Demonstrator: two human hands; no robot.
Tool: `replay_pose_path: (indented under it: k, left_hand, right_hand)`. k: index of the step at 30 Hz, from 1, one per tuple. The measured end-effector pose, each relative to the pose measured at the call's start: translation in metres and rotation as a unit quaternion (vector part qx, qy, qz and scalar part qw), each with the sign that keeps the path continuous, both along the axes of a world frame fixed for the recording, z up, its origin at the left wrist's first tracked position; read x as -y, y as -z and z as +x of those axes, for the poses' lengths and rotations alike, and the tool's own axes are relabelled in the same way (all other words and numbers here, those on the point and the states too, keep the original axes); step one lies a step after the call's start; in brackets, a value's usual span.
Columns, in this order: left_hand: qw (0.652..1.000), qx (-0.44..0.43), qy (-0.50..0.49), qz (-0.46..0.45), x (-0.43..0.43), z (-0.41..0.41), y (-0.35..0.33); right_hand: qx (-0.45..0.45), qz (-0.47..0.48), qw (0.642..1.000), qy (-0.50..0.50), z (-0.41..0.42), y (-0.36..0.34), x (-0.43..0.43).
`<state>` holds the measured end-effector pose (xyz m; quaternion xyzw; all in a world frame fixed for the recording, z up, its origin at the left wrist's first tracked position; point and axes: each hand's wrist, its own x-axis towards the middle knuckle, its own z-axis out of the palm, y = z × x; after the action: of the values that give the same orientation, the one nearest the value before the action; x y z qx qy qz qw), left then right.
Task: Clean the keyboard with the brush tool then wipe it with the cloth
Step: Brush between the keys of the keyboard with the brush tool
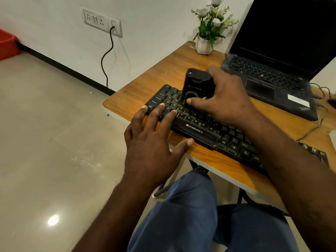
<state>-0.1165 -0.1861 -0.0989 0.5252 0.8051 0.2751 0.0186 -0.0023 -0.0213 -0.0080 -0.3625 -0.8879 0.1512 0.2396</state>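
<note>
A black Zebronics keyboard (203, 130) lies slantwise on the wooden desk (138, 91). My right hand (225, 99) grips a black brush tool (197, 86), which stands upright on the keys at the keyboard's upper left part. The tool's bristle end is hidden against the keys. My left hand (154, 137) rests flat on the keyboard's left end, fingers straight across the keys and thumb on the desk at the front edge. No cloth is in view.
A black laptop (280, 66) stands open behind the keyboard. A white pot of white flowers (209, 33) sits at the desk's far corner. Cables (320, 93) trail at the right. My blue-trousered legs (190, 215) are under the desk edge.
</note>
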Motion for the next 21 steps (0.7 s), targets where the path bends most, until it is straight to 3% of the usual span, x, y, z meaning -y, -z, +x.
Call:
replay_pose_path:
  k: [7,11,17,21]
  left_hand:
    - [1.000,-0.005,-0.003,-0.003,0.000,0.000,0.000]
    - [1.000,-0.006,-0.007,-0.001,0.001,0.001,0.000]
    - [1.000,0.002,-0.019,0.011,0.000,0.005,0.001]
    - [1.000,0.005,-0.021,0.014,-0.001,0.005,0.002]
  right_hand:
    - [-0.040,0.005,0.999,0.018,-0.027,0.001,0.000]
    - [-0.007,-0.004,1.000,-0.017,-0.025,0.000,0.002]
    - [0.058,-0.012,0.998,-0.012,0.018,-0.010,0.005]
    - [0.052,-0.033,0.998,0.017,0.055,-0.008,0.010]
